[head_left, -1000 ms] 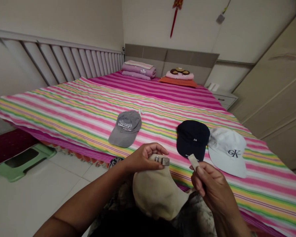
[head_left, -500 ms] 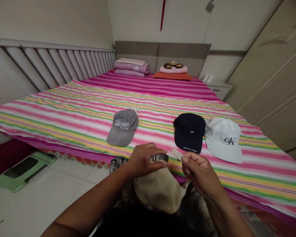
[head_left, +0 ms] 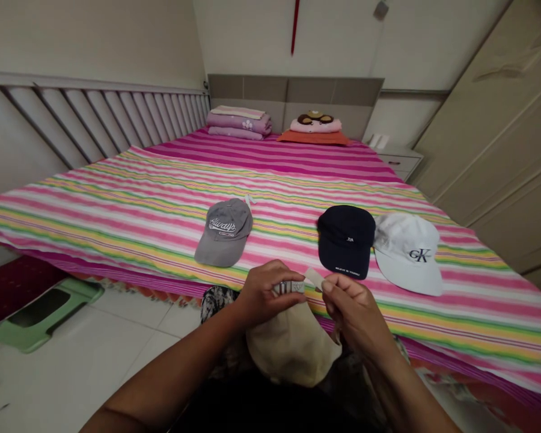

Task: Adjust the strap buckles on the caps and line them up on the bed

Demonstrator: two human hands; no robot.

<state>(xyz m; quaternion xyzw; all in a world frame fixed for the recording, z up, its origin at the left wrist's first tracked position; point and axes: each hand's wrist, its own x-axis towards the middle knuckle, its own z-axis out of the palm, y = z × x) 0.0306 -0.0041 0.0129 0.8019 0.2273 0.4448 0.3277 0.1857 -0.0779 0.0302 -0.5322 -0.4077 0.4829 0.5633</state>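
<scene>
Lettering on three caps
Grey cap (head_left: 224, 237): "Always"; white cap (head_left: 408, 252): "CK"; navy cap (head_left: 346, 231), brim: "BELIEVE IN YOURSELF", smaller print unclear

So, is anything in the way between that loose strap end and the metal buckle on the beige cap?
Nothing visible stands between them. The right hand holds the strap end close beside the metal buckle of the beige cap. The left hand has fingers above the buckle, its thumb below.
</scene>
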